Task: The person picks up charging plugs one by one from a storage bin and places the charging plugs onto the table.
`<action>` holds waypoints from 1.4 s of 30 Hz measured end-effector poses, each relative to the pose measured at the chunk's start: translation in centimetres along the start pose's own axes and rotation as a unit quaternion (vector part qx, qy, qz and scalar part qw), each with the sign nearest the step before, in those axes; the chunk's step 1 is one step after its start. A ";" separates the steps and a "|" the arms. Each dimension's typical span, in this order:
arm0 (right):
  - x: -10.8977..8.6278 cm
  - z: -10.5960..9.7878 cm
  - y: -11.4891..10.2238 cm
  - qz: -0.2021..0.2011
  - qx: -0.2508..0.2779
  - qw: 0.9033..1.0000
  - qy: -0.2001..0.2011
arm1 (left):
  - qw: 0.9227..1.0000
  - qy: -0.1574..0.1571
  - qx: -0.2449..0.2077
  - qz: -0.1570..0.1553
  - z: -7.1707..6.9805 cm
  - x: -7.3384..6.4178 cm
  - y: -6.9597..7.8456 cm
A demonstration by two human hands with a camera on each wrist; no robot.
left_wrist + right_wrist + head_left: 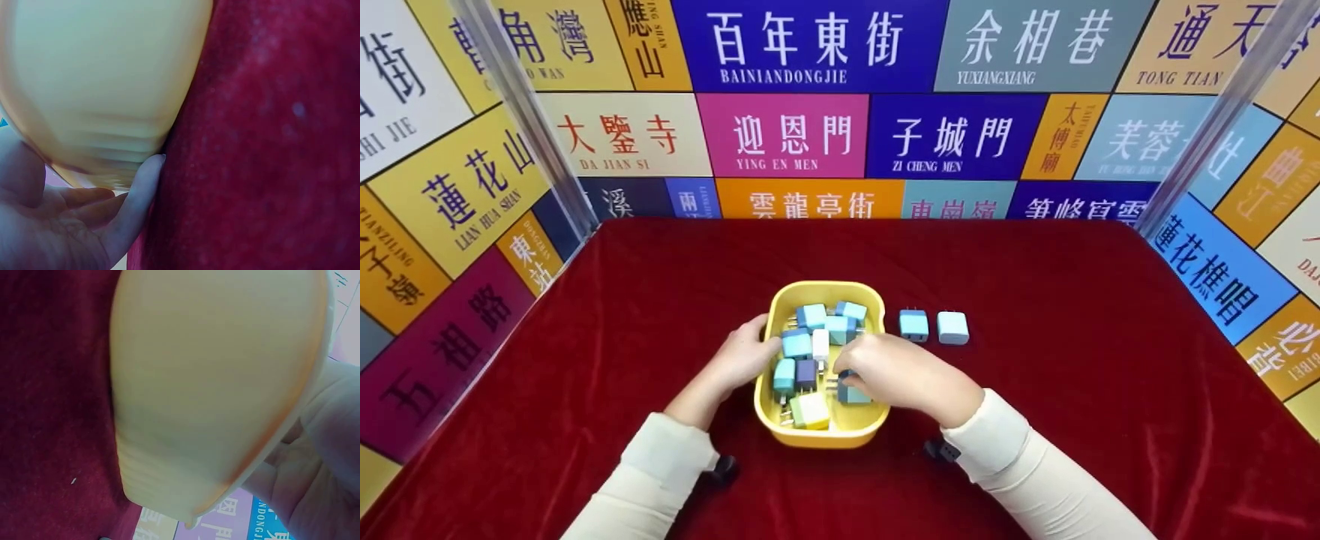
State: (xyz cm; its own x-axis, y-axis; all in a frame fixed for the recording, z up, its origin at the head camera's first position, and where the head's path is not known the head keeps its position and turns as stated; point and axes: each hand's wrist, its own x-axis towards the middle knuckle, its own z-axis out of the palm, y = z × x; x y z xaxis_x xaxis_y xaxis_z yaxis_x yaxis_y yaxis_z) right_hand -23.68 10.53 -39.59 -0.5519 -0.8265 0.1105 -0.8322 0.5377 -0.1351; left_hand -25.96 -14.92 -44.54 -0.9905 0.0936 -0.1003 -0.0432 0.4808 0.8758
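Note:
A yellow plastic tub holds several USB wall chargers in blue, teal, white, purple and yellow-green. My left hand grips the tub's left side, the thumb up at the rim and fingers along the outer wall. Reaching over the right rim, my right hand has curled fingers down inside the tub. Between thumb and fingers it pinches a blue charger, partly hidden by the hand, its prongs pointing left. From the right wrist, the tub's outer wall blocks the view of the fingertips.
Just right of the tub, a blue charger and a white charger lie side by side on the dark red cloth. Behind the table stands a wall of coloured sign panels, with clear uprights at both far corners.

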 end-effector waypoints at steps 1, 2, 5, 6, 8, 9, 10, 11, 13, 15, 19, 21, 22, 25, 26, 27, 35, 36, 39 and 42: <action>0.0 0.0 0.0 0.003 -0.004 1.000 0.004 | 1.000 0.000 0.000 0.000 0.0 0.0 0.0; 0.0 0.1 0.0 0.007 -0.008 1.000 0.009 | 1.000 0.000 0.000 0.001 0.0 0.0 0.0; 0.0 0.3 0.0 0.015 -0.022 0.999 0.021 | 1.000 0.001 0.000 0.000 0.0 -0.1 0.1; 0.0 0.4 0.0 0.017 -0.027 0.999 0.025 | 1.000 0.001 0.001 0.001 0.0 -0.1 0.1; 0.0 0.5 0.1 0.018 -0.042 0.998 0.031 | 1.000 0.000 0.001 0.003 0.0 -0.1 0.1; -0.1 0.6 0.2 0.017 -0.049 0.998 0.035 | 1.000 0.000 0.001 0.003 0.0 -0.1 0.1; -0.1 0.6 0.2 0.015 -0.055 0.998 0.037 | 1.000 0.001 0.001 0.003 0.0 -0.1 0.2; -0.1 0.7 0.3 0.014 -0.060 0.997 0.039 | 1.000 0.001 0.001 0.003 0.0 -0.1 0.1; -0.1 0.7 0.3 0.010 -0.066 0.997 0.040 | 1.000 0.000 0.002 0.005 0.0 -0.1 0.1; -0.2 0.6 0.2 0.007 -0.063 0.997 0.037 | 1.000 0.000 0.001 0.003 0.1 0.0 0.1; -0.2 0.3 0.1 0.005 -0.061 0.998 0.023 | 1.000 0.000 -0.001 0.005 0.0 -0.1 0.1; -0.3 0.3 0.0 0.005 -0.063 0.998 0.018 | 1.000 0.001 -0.002 0.007 0.0 -0.1 0.0; -0.2 0.3 0.0 0.006 -0.064 0.998 0.016 | 1.000 0.002 -0.003 0.008 0.0 -0.1 0.0; -0.2 0.4 -0.1 0.006 -0.071 0.997 0.014 | 1.000 0.002 -0.003 0.010 0.0 -0.1 0.0; -0.2 0.4 -0.1 0.006 -0.074 0.997 0.013 | 1.000 0.002 -0.003 0.011 0.0 -0.1 0.0; -0.2 0.5 -0.1 0.006 -0.076 0.997 0.013 | 1.000 0.001 -0.002 0.011 0.0 -0.2 0.0; 0.0 0.7 -0.2 0.008 -0.080 0.997 0.010 | 1.000 0.000 0.001 0.008 0.0 -0.1 0.0; 0.0 0.8 -0.2 0.008 -0.079 0.997 0.011 | 1.000 0.000 0.001 0.008 0.0 -0.1 0.0; 0.0 0.9 -0.2 0.006 -0.082 0.996 0.013 | 1.000 0.000 0.001 0.004 0.0 -0.1 0.0; 0.0 0.9 -0.3 0.001 -0.089 0.996 0.013 | 1.000 0.000 0.003 0.001 0.1 -0.1 0.0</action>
State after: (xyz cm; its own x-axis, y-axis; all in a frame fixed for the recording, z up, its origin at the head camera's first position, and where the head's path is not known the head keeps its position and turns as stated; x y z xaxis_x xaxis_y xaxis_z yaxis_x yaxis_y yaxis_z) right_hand -23.39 10.27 -40.43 -0.5529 -0.8221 0.1359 -0.8260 0.5622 0.0403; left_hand -25.87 -14.86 -44.56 -0.9905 0.0955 -0.0984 -0.0400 0.4854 0.8734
